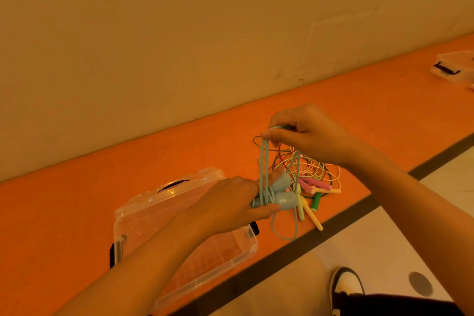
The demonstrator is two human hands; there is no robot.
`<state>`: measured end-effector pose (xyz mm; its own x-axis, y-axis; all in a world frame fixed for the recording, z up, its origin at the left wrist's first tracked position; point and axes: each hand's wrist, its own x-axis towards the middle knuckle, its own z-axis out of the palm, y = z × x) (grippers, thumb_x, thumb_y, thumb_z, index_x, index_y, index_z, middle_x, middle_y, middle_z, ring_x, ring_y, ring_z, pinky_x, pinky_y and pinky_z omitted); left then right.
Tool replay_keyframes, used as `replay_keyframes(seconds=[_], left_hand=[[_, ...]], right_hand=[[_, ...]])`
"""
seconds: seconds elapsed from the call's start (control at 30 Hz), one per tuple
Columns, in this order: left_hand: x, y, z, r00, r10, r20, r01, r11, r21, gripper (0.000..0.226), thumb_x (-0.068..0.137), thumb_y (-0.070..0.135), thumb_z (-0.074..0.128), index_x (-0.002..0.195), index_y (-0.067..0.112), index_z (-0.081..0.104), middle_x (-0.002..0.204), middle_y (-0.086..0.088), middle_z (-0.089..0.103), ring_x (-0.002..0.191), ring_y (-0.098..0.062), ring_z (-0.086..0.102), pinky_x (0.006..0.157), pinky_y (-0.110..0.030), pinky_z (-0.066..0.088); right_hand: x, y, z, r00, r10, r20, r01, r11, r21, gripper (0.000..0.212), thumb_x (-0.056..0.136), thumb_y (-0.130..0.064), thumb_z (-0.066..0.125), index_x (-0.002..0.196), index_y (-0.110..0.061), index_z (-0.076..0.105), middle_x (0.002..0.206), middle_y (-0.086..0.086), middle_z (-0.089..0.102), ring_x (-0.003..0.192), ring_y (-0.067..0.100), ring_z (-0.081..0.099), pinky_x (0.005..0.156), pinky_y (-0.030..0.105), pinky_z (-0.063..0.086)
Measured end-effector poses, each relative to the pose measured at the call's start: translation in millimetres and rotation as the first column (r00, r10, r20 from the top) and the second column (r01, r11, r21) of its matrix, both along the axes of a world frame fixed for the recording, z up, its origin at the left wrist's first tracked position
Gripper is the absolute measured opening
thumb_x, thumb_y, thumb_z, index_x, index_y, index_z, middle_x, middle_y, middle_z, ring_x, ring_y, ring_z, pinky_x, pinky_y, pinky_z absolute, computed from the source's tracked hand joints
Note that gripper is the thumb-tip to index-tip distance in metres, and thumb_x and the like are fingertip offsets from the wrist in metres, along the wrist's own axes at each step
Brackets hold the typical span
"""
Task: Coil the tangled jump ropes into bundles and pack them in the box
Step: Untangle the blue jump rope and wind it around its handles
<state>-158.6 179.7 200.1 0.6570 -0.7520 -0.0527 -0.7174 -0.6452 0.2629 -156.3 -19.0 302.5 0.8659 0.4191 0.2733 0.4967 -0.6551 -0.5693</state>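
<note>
The left hand is curled tight around the two fat handles of a light blue jump rope. Some of the blue rope is wound around the handles beside the fingers. The right hand is higher up and a bit farther away. It pinches the top of the blue rope loops between its thumb and fingers. The rope runs straight down from that pinch to the left hand. One loose blue loop hangs down under the handles. Both hands are in the air above an orange surface. A clear plastic box with black clips sits on the orange surface, on the left, partly under the left arm. I can see no rope inside it. Just right of the box, under the right hand, lies a messy pile of thin ropes. It has pink handles, yellow handles and a green handle. A dark stripe runs along the near edge of the orange surface. A shoe shows on the pale floor at the near right. Another clear box sits far off on the right. A plain wall stands behind it all.
</note>
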Motion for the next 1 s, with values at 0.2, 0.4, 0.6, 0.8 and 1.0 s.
replay_keyframes(seconds=[0.2,0.4,0.6,0.8,1.0], left_hand=[[-1.2,12.2,0.1,0.994,-0.072,-0.086,0.069,0.997,-0.042,0.047,0.095,0.069,0.037,0.129,0.037,0.045,0.101,0.005,0.065,0.083,-0.014,0.062,0.074,-0.038,0.054],[21.4,36.9,1.6,1.000,0.013,0.001,-0.013,0.998,0.063,0.080,0.087,0.072,0.024,0.153,0.043,-0.011,0.096,0.003,0.058,0.077,-0.011,0.052,0.064,-0.026,0.031],[23.8,44.0,-1.2,0.999,-0.004,-0.040,0.008,0.996,0.089,0.078,0.093,0.067,0.036,0.153,0.046,-0.010,0.090,0.006,0.053,0.070,-0.006,0.042,0.064,-0.029,0.035],[12.0,25.4,-5.5,0.986,-0.089,-0.144,0.091,0.996,0.003,0.075,0.093,0.067,0.043,0.151,0.055,-0.003,0.114,0.003,0.068,0.094,-0.017,0.066,0.079,-0.040,0.055],[-17.5,-4.0,7.4,0.993,-0.084,-0.077,0.084,0.996,-0.007,0.092,0.094,0.064,0.046,0.154,0.036,-0.019,0.099,-0.003,0.067,0.078,-0.020,0.064,0.072,-0.041,0.054]], right_hand=[[5.4,-32.9,9.2,0.947,-0.005,-0.321,0.012,1.000,0.017,0.036,0.072,-0.045,0.077,0.065,-0.012,0.066,0.054,0.001,0.049,0.050,0.008,0.040,0.047,0.021,0.028],[5.9,-70.8,16.4,0.909,-0.047,-0.414,0.008,0.995,-0.095,0.031,0.079,-0.048,0.067,0.072,-0.019,0.073,0.063,0.007,0.061,0.062,0.009,0.048,0.060,0.031,0.039],[-3.5,-99.7,30.4,0.924,-0.089,-0.372,0.089,0.996,-0.018,0.024,0.080,-0.036,0.065,0.077,-0.016,0.076,0.076,0.012,0.068,0.067,0.007,0.054,0.062,0.017,0.040],[6.7,-86.2,22.2,0.959,-0.235,-0.156,0.255,0.959,0.122,0.025,0.084,-0.036,0.067,0.082,-0.012,0.076,0.080,0.025,0.065,0.069,0.029,0.050,0.065,0.031,0.037],[15.6,-74.4,13.8,0.922,-0.369,-0.116,0.387,0.891,0.236,0.024,0.091,-0.025,0.068,0.084,-0.002,0.074,0.063,0.003,0.055,0.050,0.000,0.039,0.047,0.010,0.028]])
